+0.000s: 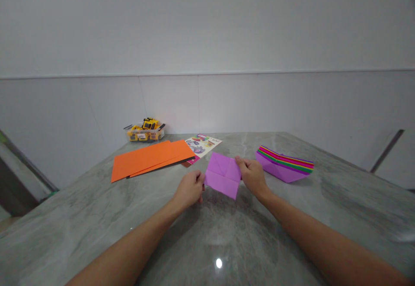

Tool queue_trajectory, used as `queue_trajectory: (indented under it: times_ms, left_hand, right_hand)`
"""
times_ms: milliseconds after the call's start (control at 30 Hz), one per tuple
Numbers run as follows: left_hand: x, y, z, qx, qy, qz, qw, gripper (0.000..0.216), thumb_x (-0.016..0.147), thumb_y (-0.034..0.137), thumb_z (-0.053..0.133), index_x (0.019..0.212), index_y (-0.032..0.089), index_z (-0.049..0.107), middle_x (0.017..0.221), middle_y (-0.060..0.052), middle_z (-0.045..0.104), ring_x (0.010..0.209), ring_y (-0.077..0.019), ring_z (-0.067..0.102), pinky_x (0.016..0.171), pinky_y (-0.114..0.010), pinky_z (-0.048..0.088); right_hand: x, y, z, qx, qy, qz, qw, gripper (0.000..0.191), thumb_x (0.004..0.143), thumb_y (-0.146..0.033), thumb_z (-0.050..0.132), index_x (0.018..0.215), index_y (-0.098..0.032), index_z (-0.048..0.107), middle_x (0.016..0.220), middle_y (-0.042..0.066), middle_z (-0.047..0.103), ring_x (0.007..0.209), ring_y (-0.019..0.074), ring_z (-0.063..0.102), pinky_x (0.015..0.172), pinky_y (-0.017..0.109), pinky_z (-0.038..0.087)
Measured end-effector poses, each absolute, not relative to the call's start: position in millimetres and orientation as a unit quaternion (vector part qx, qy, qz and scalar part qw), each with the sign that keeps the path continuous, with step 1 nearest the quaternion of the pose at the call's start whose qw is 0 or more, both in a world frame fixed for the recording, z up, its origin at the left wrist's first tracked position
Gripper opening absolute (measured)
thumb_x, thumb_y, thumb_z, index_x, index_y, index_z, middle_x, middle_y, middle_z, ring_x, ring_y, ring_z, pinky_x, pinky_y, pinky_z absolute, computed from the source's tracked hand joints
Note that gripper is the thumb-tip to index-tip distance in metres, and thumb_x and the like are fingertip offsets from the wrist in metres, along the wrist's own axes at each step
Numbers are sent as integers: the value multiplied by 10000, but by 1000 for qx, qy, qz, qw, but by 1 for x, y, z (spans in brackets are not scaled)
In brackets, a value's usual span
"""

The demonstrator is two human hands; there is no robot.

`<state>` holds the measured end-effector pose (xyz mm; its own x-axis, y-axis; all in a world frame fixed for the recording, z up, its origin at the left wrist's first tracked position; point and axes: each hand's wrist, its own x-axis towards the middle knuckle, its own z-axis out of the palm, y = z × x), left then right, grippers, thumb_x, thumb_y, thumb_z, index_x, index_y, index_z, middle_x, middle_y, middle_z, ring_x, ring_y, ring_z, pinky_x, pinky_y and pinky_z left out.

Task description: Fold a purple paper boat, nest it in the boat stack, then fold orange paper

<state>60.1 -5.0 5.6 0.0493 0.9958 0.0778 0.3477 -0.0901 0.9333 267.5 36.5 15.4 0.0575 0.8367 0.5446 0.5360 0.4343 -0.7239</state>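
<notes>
We pinch the creased purple paper square (223,175) over the grey marble desk (227,234), left hand (190,189) and right hand (253,175) grips closed on opposite sides

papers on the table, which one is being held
The creased purple sheet, pinched by the left hand and right hand; the orange sheets and the multicoloured stack lie untouched.

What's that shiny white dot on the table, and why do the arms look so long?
Head view: the dot is a light's glare on the glossy table; the wide lens stretches the arms toward the edges; soft shadows lie under the left hand and right hand gripping the purple paper.
</notes>
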Motion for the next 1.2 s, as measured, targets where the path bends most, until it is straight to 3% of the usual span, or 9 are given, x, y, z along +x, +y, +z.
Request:
queue_trajectory:
  times_ms: [233, 400, 533, 667, 767, 833, 967, 1100, 1200]
  left_hand:
    - [57, -3, 10, 597, 536, 494, 334, 266, 803, 213, 520, 556, 185, 425, 469, 69, 428, 404, -70, 373, 440, -204, 216]
    - [60, -10, 21, 565, 489, 531, 400, 311, 826, 368, 528, 605, 198, 391, 461, 91, 398, 350, -57, 346, 410, -193, 237]
    - [60, -16, 29, 531, 449, 512, 505, 304, 770, 442, 610, 677, 169, 510, 548, 18, 571, 449, -127, 570, 465, -228, 427]
    - [61, -15, 27, 477, 428, 463, 612, 256, 709, 312, 713, 819, 92, 642, 690, -83, 673, 549, -165, 634, 507, -255, 498]
    - [59, -12, 23, 431, 430, 465, 643, 147, 723, 182, 706, 791, 58, 664, 662, -79, 668, 509, -113, 597, 481, -193, 473]
    - [57, -9, 23, 406, 428, 478, 651, 79, 762, 135, 667, 778, 58, 665, 654, -72, 668, 511, -101, 596, 494, -178, 480]
    - [53, -5, 25, 376, 413, 498, 663, 67, 807, 71, 602, 803, 65, 668, 724, -91, 695, 589, -116, 641, 586, -186, 522]
    - [52, -7, 25, 376, 390, 486, 686, 113, 814, 41, 569, 843, 43, 678, 738, -114, 698, 582, -131, 648, 567, -200, 529]
    - [54, -9, 24, 381, 373, 475, 700, 141, 796, 13, 562, 863, 35, 685, 746, -118, 700, 581, -129, 648, 544, -185, 522]
  right_hand:
    - [262, 32, 15, -506, -646, 199, 536, 565, 844, -571, 407, 420, -198, 432, 374, 2, 438, 387, 122, 406, 431, 255, 266]
    - [260, 38, 10, -489, -628, 295, 528, 606, 836, -646, 360, 402, -223, 374, 310, -14, 383, 307, 109, 376, 360, 237, 299]
    - [264, 43, 6, -473, -640, 319, 514, 603, 861, -611, 347, 405, -219, 374, 307, -25, 371, 289, 95, 357, 344, 225, 302]
    - [262, 40, 2, -444, -701, 308, 465, 591, 871, -547, 404, 402, -191, 451, 312, -13, 415, 304, 110, 412, 363, 228, 341]
    - [259, 31, 6, -424, -743, 266, 444, 475, 881, -450, 456, 544, -160, 624, 472, 42, 599, 459, 166, 563, 500, 279, 454]
    - [260, 25, 14, -404, -765, 209, 456, 301, 881, -327, 469, 861, -158, 717, 824, 100, 722, 778, 231, 650, 735, 364, 497]
    - [264, 13, 29, -244, -890, -10, 386, 502, 820, -117, 468, 1302, -241, 538, 1410, 75, 475, 1305, 265, 389, 1048, 486, 307]
    - [258, 5, 26, -142, -949, -49, 278, 447, 856, -229, 567, 1299, -277, 534, 1344, 55, 552, 1337, 266, 370, 1109, 519, 181]
    - [251, 5, 17, -113, -950, 7, 292, 364, 899, -271, 551, 1262, -238, 565, 1210, 62, 653, 1251, 218, 495, 1101, 443, 269]
